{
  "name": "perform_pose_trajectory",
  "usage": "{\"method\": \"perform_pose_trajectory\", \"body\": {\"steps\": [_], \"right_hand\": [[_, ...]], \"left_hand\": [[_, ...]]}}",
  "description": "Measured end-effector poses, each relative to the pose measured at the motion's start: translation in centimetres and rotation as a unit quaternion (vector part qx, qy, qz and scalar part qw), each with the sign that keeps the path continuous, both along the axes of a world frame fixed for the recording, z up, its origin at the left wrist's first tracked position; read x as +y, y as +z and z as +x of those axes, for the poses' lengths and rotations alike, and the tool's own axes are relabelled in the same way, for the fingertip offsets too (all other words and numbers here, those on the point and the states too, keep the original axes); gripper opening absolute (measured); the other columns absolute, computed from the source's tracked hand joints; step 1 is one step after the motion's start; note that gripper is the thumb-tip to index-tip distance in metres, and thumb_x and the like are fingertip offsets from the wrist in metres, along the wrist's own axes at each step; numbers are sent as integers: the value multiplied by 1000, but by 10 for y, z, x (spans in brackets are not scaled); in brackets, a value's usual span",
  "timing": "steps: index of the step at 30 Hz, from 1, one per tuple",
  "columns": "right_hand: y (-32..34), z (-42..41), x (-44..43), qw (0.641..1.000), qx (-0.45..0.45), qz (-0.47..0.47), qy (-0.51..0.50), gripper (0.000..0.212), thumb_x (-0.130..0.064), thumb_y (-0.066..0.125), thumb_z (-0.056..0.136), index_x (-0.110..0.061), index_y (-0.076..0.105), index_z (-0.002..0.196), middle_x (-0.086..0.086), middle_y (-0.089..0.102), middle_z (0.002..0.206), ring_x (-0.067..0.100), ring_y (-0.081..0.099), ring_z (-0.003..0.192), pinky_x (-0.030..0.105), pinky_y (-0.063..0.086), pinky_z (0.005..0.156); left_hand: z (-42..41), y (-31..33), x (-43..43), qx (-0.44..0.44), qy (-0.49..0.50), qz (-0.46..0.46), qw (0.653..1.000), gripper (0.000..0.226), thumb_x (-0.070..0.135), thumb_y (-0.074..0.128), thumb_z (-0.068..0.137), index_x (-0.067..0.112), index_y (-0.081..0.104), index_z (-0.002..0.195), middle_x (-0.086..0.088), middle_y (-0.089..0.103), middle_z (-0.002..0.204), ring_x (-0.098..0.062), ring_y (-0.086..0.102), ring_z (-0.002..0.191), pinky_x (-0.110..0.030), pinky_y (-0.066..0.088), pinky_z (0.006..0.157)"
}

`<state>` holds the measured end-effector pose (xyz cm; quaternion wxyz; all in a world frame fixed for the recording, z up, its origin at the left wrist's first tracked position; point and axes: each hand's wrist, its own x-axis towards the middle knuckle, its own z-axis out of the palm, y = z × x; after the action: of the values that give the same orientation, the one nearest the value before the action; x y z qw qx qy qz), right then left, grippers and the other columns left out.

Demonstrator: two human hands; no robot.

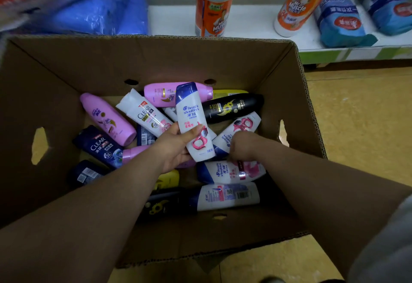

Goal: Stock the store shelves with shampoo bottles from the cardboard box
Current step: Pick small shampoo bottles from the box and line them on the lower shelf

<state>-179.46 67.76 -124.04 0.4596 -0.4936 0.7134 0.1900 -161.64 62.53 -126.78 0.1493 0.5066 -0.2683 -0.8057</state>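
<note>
**Desk:** Where's the bottle you're after?

**Operator:** In my left hand [176, 146]. The thumb and fingers are wrapped round the lower half of a white Head & Shoulders bottle [192, 122]. Its blue cap points away from me, and I hold it a little above the heap inside the cardboard box [156, 59].

**Desk:** And the other hand?

**Operator:** My right hand [242, 146] is down in the box just beside it. The fingers curl downward onto a second Head & Shoulders bottle [243, 126] lying on its side. It's blurred, so I can't tell whether I'm gripping or only touching.

**Desk:** What else is in there?

**Operator:** Loose bottles lying every way. There's a pink bottle [107, 117] at the left, a white CLEAR bottle [145, 113], a dark blue CLEAR bottle [98, 146], and a black bottle [231, 107] near the far wall.

**Desk:** The shelf?

**Operator:** The white shelf [249, 24] is beyond the box, carrying two orange Mr Muscle bottles [211, 10] and blue packs [341, 21].
</note>
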Motion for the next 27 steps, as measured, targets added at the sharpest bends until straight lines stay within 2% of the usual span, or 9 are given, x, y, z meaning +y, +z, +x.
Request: {"method": "perform_pose_trajectory", "body": {"steps": [3,7,10,16,22,23,25,27], "right_hand": [[-3,1,8,995,24,74,65,37,-33,75,78,-10,57,102,-1,52,78,16,52,76,29,43,73],[-5,2,12,992,19,102,66,55,-29,76,75,-11,54,122,4,60,111,19,59,96,34,50,87],[-6,6,13,986,28,121,111,61,-29,73,78,-16,48,132,6,57,124,21,57,108,37,48,94],[-6,11,11,985,11,101,139,68,-27,77,74,-16,43,132,6,55,126,23,56,108,41,47,95],[15,-7,-4,985,-24,109,133,45,-47,70,77,-20,60,111,0,61,109,16,59,94,33,48,81],[20,-13,-7,987,-40,111,111,45,-49,70,76,-21,61,110,-1,62,107,16,60,93,33,49,82],[27,-25,-9,986,-118,112,-39,43,-41,75,75,-17,62,108,2,67,104,20,65,91,38,53,84],[29,-32,-7,944,-216,90,-234,36,-22,75,77,-9,62,108,10,72,94,23,70,80,40,57,78]], "left_hand": [[-1,1,0,8,12,10,1000,48,31,76,60,25,60,105,0,76,91,-18,73,82,-38,59,63],[-2,1,0,7,19,14,1000,51,30,77,60,24,59,108,-1,76,92,-19,73,82,-37,59,62],[-2,2,0,-1,19,13,1000,50,32,77,60,23,59,107,-1,76,91,-19,73,82,-38,59,62],[-5,5,2,-3,37,24,999,40,27,74,73,21,59,110,-2,75,92,-19,72,81,-39,59,63],[-7,11,0,8,92,28,995,39,21,70,81,18,57,118,-8,70,107,-23,69,94,-43,59,72],[-7,12,-1,15,103,29,994,38,21,69,82,17,58,118,-9,70,107,-24,68,94,-44,58,73],[-8,15,-5,35,135,35,990,34,22,68,83,16,60,116,-9,71,103,-24,69,91,-46,58,73],[-7,17,-12,62,178,42,981,31,23,67,84,15,62,114,-8,71,101,-22,70,87,-46,59,72]]}}
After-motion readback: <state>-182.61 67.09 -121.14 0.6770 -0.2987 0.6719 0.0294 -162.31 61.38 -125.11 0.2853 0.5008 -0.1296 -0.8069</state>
